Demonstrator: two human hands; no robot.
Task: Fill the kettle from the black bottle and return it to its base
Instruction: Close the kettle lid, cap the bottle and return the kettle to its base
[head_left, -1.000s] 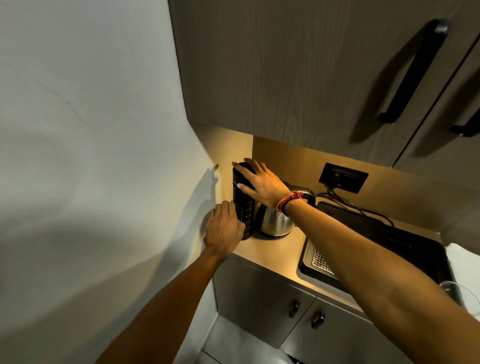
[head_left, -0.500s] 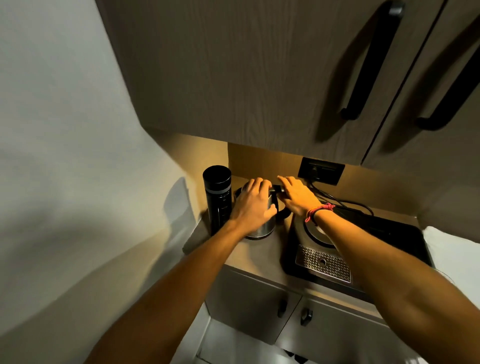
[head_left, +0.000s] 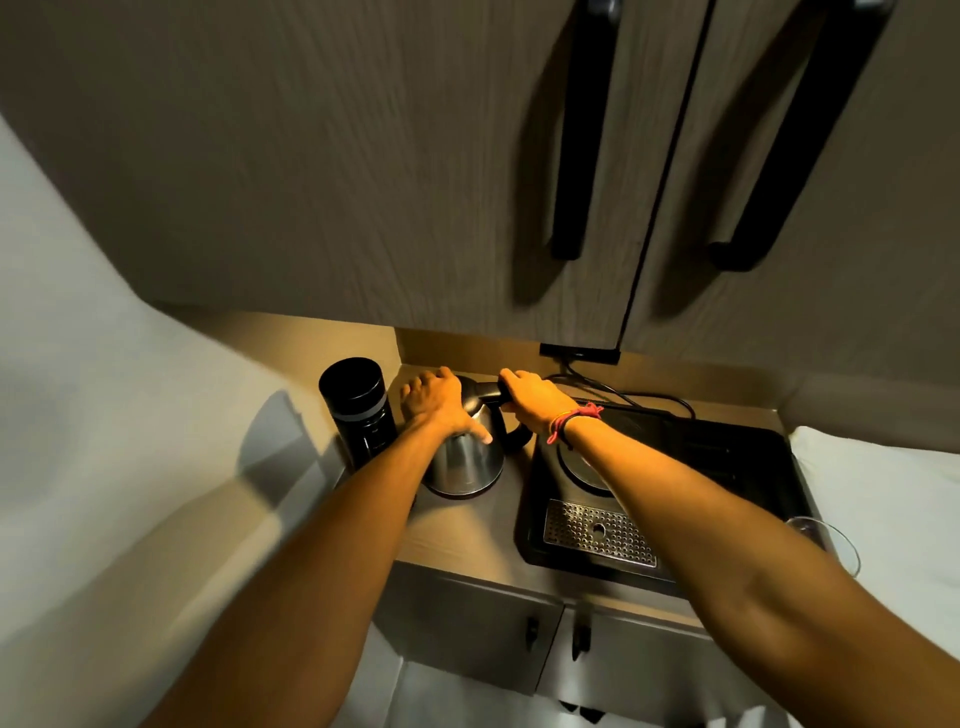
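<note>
A steel kettle (head_left: 467, 462) with a black handle stands on the counter near the back wall. My left hand (head_left: 436, 402) lies over its top, fingers curled around the body. My right hand (head_left: 535, 397) grips the top of the black handle. The black bottle (head_left: 358, 410) stands upright, capped, just left of the kettle in the corner, untouched. The round kettle base (head_left: 582, 462) sits inside the black tray to the right, partly hidden under my right forearm.
A black tray (head_left: 727, 452) with a perforated metal drain grille (head_left: 597, 532) fills the counter's right side. A power cord (head_left: 639, 397) runs from a wall socket (head_left: 579, 353). Overhead cabinets with black handles hang close above. A glass (head_left: 826, 540) stands at right.
My hands left the black bottle and moved right onto the kettle: left on its top, right on the handle. The view has tilted and moved closer.
</note>
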